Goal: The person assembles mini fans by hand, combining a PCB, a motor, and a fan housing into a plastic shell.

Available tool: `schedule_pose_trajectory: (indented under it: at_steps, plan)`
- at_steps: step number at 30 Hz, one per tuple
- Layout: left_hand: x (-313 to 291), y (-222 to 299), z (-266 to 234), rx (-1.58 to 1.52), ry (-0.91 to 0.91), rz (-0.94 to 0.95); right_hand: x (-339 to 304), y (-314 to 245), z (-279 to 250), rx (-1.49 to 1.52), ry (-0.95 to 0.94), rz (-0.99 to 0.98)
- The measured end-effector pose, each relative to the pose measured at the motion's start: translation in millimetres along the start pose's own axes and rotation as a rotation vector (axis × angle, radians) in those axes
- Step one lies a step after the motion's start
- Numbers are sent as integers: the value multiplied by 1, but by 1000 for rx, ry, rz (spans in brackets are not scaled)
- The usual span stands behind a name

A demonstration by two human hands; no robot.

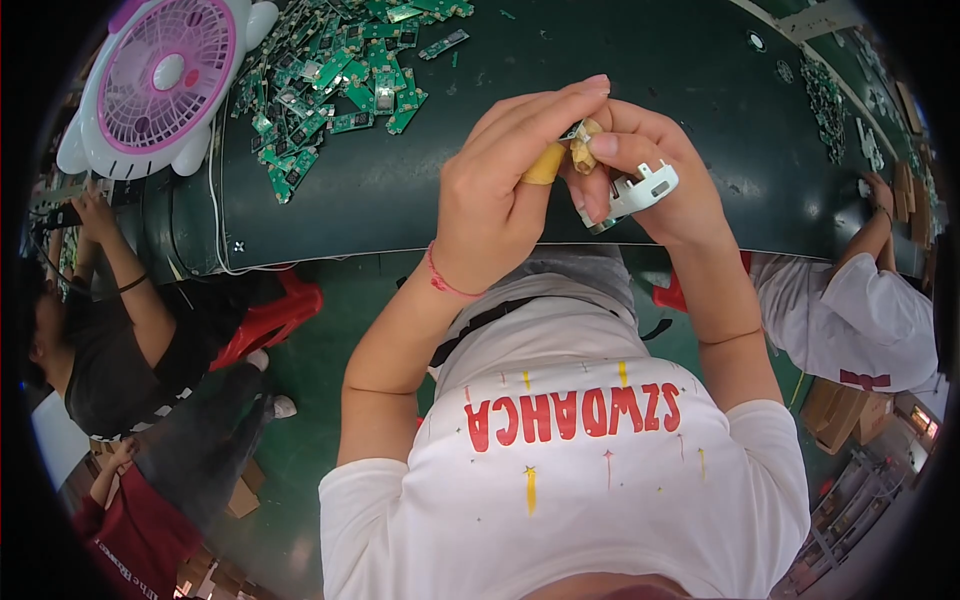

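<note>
Both of my hands are raised together over the near edge of the dark table. My left hand [500, 165] is closed, its thumb in a yellow finger cot [544, 165]. Its fingertips meet those of my right hand around a small part, mostly hidden, that I cannot make out. My right hand [672, 165] curls around a white plastic housing [648, 190] with a small slot and raised tabs. The housing sticks out below the right thumb. Another yellowish, wrinkled finger cot [584, 150] covers a fingertip of my right hand.
Many green circuit boards [350, 85] lie heaped on the dark table [480, 60], left of centre. A white and purple fan [165, 80] stands at far left, its white cable [213, 200] running down the table. More boards [822, 105] lie at right. Co-workers sit at both sides.
</note>
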State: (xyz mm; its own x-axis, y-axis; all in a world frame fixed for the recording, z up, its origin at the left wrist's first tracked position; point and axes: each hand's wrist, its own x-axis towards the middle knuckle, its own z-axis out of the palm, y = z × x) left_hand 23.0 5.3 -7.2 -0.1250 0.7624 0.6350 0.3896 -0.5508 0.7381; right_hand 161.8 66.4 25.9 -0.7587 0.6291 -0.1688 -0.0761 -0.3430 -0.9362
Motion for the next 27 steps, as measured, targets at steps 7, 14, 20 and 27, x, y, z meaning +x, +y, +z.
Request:
schedule_pose_trajectory:
  at_steps: [7,14,20,27]
  plan:
    - [5,-1,-7,93,-81,160,0,6,-11,102,-162,-29]
    - [4,-2,-7,106,-54,186,-2,4,-12,109,-180,0]
    - [1,1,-6,210,-60,202,-5,0,-6,38,-85,-25]
    - [-1,1,-6,232,-74,199,-3,0,-9,58,-87,45]
